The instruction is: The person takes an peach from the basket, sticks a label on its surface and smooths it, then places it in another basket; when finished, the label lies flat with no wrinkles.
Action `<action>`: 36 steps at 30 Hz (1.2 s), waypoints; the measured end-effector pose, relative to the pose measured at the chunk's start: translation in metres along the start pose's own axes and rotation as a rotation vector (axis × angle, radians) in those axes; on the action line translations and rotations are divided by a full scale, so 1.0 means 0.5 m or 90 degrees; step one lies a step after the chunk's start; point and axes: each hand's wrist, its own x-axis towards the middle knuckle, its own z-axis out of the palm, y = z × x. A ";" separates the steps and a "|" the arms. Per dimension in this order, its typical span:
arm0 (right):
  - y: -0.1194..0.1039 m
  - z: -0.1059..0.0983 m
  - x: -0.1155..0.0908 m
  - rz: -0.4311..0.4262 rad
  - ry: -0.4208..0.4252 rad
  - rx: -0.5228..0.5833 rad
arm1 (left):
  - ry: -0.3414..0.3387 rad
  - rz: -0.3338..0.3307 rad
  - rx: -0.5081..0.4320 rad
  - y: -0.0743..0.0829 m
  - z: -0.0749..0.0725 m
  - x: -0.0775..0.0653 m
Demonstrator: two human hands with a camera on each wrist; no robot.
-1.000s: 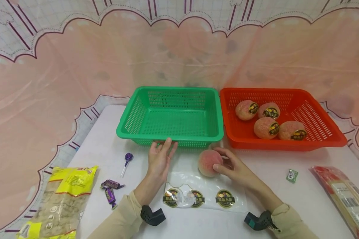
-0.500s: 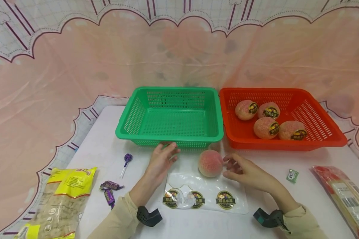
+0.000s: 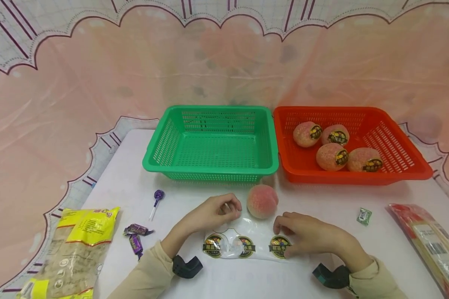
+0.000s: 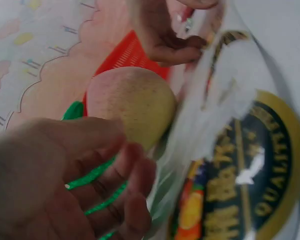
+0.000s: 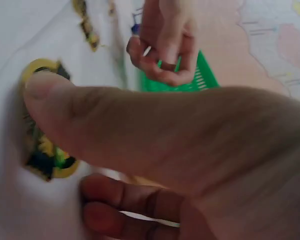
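A pink peach rests on the table at the back edge of a clear sheet with round gold-and-black fruit stickers. My left hand hovers left of the peach, fingers loosely bent around nothing; in the left wrist view the peach shows just beyond it. Over the sheet's right end is my right hand, its thumb at the rightmost sticker. In the right wrist view the thumb overlaps that sticker, with the other fingers apart from it; whether it presses cannot be told.
Behind stand a green basket and a red basket holding several stickered peaches. To the left lie a lollipop, wrapped candies and a yellow snack bag. A green candy and red package lie right.
My right hand has let go of the peach and moved down to the sheet's right sticker. My left hand has drawn back from the green basket's front towards the sheet.
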 end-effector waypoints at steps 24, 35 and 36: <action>0.024 -0.010 0.017 -0.105 0.025 0.100 | 0.049 0.044 0.299 0.008 0.021 -0.004; -0.006 0.003 0.035 -0.166 0.150 0.116 | 0.028 0.126 0.108 0.054 0.059 0.002; -0.008 0.005 0.037 -0.176 0.160 0.117 | 0.028 0.132 0.108 0.055 0.064 0.003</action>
